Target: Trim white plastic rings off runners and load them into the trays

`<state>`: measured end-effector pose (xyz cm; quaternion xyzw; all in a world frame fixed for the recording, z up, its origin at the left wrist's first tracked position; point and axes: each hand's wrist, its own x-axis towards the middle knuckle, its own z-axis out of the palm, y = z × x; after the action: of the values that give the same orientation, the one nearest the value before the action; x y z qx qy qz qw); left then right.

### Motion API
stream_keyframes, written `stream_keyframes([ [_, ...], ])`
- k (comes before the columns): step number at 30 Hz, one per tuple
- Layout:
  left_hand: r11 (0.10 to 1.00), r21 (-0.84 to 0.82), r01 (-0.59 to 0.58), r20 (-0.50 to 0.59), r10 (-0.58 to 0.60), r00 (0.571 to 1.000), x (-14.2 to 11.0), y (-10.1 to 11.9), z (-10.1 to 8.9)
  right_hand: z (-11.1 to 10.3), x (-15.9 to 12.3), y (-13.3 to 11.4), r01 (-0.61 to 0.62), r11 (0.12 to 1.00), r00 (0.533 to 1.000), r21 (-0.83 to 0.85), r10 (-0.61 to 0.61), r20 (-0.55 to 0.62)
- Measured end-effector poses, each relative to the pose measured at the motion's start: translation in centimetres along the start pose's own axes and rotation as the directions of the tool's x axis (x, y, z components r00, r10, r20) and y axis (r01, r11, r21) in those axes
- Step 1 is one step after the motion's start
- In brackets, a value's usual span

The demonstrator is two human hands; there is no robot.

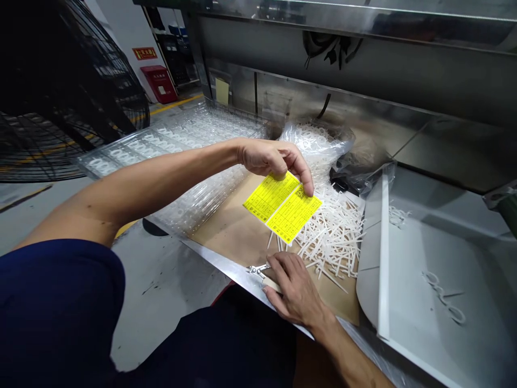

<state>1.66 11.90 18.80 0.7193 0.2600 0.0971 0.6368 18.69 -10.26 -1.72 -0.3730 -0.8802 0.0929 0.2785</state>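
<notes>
My left hand (274,164) pinches the top edge of a yellow printed label card (283,207) between thumb and fingers, holding it above a brown paper sheet (238,237). My right hand (297,285) lies low on the paper near the steel table edge (218,269). It grips small metal-jawed side cutters (257,269) with a pale handle, mostly hidden in the palm. A pile of white plastic runner pieces (331,237) lies just right of the card, beyond my right hand. Behind it stands a clear bag of white parts (311,141).
A stainless steel tray (428,258) with a raised divider and a few white pieces lies to the right. Clear bagged parts (161,148) spread behind my left arm. A large black fan (60,97) stands far left, and a steel machine wall runs along the back.
</notes>
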Motion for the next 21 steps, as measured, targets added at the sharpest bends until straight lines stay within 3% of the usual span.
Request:
stream_keyframes([
  [3,1.000,-0.009,-0.021,0.020,0.022,1.000,0.0,-0.3,-0.2,0.1,-0.1,0.2,-0.001,0.999,1.000,-0.048,0.000,-0.013],
  [5,0.999,-0.036,-0.026,0.132,0.031,0.991,0.3,-0.3,-0.2,0.3,-0.4,0.4,0.002,0.993,0.999,-0.121,-0.007,-0.040],
  [10,0.996,-0.088,-0.026,0.486,0.066,0.871,1.3,-0.7,-1.0,2.8,-1.1,2.9,0.028,0.926,0.968,-0.377,-0.119,-0.222],
  [14,0.991,-0.067,-0.117,0.519,0.135,0.844,1.2,-1.8,-1.6,4.3,-1.4,5.6,0.063,0.895,0.956,-0.441,-0.181,-0.230],
  [17,0.974,-0.050,-0.219,0.480,0.216,0.850,0.4,-2.8,-0.3,3.9,-2.3,6.5,0.060,0.922,0.963,-0.384,-0.154,-0.219],
  [21,0.961,0.029,-0.274,0.430,0.235,0.872,-1.9,-3.7,2.4,1.7,-2.9,5.0,-0.156,0.988,0.961,0.001,0.152,-0.231],
])
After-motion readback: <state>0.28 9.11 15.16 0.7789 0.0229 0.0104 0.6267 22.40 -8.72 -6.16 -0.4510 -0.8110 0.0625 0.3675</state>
